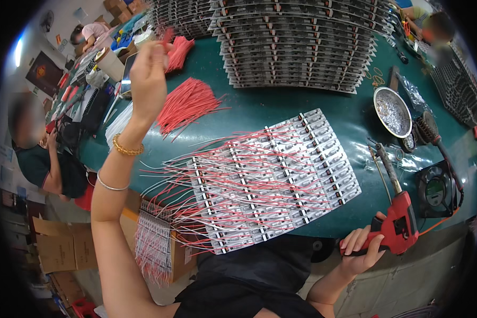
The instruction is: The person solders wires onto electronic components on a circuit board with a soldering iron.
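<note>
My left hand [149, 71] is raised over the far left of the table, closed by the fingertips on some red wires [167, 37], slightly blurred. Beside it lies one bundle of red wires [180, 54], with a larger bundle [188, 106] nearer me. My right hand [363, 244] grips a red soldering gun [400, 225] at the table's front edge, its metal tip pointing up and away. Between my arms lies a panel of small circuit boards [328, 159]. Red and white wires [196, 183] run across its rows and trail off its left side.
Tall stacks of similar panels [302, 47] stand at the back. To the right are a metal bowl [392, 112], a brush [428, 130] and a black fan [435, 190]. White wires [119, 124] lie at left. A wired panel [153, 241] hangs below the edge. Several people work nearby.
</note>
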`<state>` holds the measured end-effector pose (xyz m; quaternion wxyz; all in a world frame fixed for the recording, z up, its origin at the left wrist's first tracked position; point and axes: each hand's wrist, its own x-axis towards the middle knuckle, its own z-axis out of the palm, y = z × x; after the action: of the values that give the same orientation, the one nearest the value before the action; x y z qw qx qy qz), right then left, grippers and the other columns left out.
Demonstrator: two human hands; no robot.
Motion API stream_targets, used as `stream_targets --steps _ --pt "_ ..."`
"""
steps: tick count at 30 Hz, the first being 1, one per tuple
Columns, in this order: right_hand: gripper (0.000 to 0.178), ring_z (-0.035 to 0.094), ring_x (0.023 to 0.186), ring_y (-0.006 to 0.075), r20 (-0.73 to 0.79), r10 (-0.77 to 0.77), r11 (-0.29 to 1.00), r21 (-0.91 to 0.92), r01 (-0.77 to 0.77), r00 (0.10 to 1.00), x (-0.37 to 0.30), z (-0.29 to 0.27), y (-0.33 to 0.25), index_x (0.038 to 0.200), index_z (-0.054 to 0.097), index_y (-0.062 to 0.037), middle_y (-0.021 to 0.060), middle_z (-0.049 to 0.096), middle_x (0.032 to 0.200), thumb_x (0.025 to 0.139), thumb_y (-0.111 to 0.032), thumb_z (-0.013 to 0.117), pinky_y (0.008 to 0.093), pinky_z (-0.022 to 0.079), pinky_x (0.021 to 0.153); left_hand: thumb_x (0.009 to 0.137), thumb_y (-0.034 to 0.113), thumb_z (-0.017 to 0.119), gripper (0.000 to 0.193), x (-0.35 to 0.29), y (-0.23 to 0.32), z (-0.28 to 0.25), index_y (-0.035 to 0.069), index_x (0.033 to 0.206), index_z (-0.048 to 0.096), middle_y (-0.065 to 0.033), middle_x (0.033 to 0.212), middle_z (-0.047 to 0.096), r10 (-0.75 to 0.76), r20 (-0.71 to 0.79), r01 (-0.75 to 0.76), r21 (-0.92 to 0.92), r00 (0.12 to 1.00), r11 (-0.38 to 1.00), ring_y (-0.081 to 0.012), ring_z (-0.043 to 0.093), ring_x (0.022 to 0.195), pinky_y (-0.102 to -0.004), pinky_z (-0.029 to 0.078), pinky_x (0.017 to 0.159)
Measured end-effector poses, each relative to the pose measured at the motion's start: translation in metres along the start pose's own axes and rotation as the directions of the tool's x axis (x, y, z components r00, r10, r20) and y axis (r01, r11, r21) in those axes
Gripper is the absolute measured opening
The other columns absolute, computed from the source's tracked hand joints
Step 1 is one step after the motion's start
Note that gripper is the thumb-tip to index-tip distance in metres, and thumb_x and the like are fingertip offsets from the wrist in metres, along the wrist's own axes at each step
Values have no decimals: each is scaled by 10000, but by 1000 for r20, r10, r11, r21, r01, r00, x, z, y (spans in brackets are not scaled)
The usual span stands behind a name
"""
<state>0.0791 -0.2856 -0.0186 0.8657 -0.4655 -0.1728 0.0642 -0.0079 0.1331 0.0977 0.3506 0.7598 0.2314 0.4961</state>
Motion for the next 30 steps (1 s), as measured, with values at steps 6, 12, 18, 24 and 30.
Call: stream_targets --steps 6,12,18,24,30 --pt "434 290 341 89 2 -4 1000 -17 4 1000 -1 4 -1 1243 316 51 11 328 505 963 -271 397 233 324 340 893 187 475 207 -12 0 20 8 877 578 -183 800 622 -199 702 -499 650 684 574 -343 599 772 -435 444 675" --pt "428 284 338 87 -84 -1 1000 -19 -1 996 -2 9 0 1234 314 47 14 324 504 962 -270 405 227 321 337 785 109 520 170 -2 -13 14 -21 827 620 -224 767 631 -436 765 -684 632 474 365 -368 624 739 -436 492 664" --pt "440 289 337 86 -82 -20 999 -51 16 996 -1 10 -2 1230 313 56 13 327 505 961 -278 407 227 325 336 782 125 532 169 -6 -38 -3 -14 816 622 -209 767 635 -502 746 -728 621 437 290 -354 628 734 -441 492 652" --pt "449 294 336 86 -66 -16 998 -54 12 998 -1 10 0 1234 309 52 13 331 501 960 -289 408 226 320 334 768 177 594 170 -1 -25 -13 20 818 636 -186 756 635 -345 799 -667 601 493 441 -346 624 711 -435 488 614" --pt "444 280 335 85 -77 -5 997 -73 -1 997 -3 11 0 1237 313 38 6 317 496 959 -296 408 224 308 331 717 141 635 110 -1 22 26 31 716 645 -146 705 628 -455 825 -876 450 334 174 -311 626 715 -401 487 605"
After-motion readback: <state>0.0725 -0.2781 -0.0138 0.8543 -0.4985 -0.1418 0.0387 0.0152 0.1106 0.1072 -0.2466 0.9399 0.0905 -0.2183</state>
